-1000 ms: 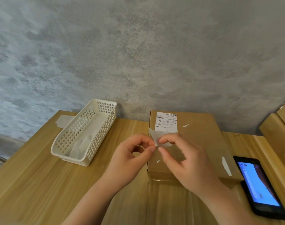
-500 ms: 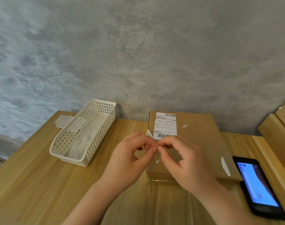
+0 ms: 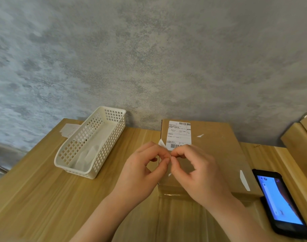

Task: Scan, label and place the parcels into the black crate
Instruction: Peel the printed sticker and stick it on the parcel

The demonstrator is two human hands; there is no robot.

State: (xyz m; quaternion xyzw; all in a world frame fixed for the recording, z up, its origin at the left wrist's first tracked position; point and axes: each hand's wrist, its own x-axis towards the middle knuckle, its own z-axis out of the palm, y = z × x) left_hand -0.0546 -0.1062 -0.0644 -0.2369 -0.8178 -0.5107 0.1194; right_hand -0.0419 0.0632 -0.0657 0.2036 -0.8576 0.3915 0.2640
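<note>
A brown cardboard parcel point(image 3: 217, 154) lies on the wooden table against the wall, with a white shipping label point(image 3: 179, 134) stuck on its top left part. Over the parcel's left edge my left hand point(image 3: 142, 172) and my right hand point(image 3: 199, 173) meet fingertip to fingertip. Both pinch a small white paper sticker point(image 3: 161, 143), and one corner of it pokes up above my left fingers. The black crate is out of view.
A white perforated plastic basket point(image 3: 75, 159) holding paper slips stands left of the parcel, with white papers point(image 3: 68, 130) behind it. A black phone point(image 3: 282, 201) with a lit blue screen lies at the right. More cardboard boxes point(image 3: 299, 142) sit at the far right.
My hands have drawn together over the sticker, which showed as a larger raised flap a second ago and now is mostly hidden between my fingertips. The parcel stays put.
</note>
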